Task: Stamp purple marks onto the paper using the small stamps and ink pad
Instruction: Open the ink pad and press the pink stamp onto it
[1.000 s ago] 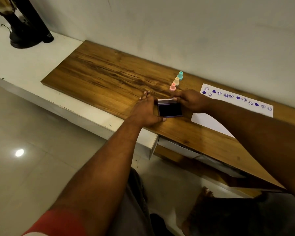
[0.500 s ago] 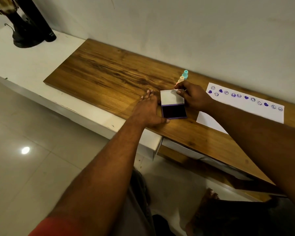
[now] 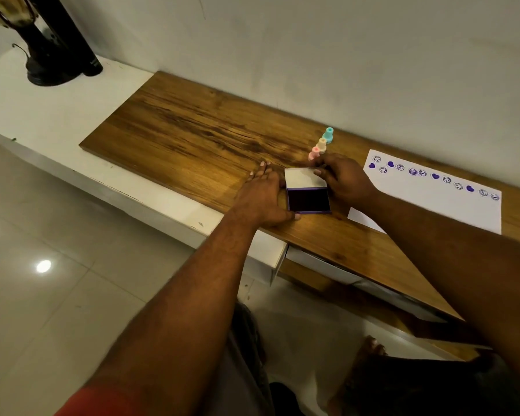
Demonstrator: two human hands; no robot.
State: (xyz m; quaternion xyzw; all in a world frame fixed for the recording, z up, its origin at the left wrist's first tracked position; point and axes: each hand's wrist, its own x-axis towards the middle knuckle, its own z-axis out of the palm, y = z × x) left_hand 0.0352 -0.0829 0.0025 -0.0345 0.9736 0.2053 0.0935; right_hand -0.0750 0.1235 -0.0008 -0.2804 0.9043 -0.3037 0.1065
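On the worktop (image 3: 192, 139), the left hand (image 3: 264, 196) lies flat, steadying the ink pad (image 3: 308, 199), while the right hand (image 3: 342, 178) pinches its lid (image 3: 302, 177) open for inking.

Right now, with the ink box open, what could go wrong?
The ink pad lies open with wet-looking purple ink, and the left hand rests right against its side, so fingers might get stained. The right hand holds the lid close to the pink stamp, which it could knock over. The paper lies under the right forearm, so it might slide or smudge.
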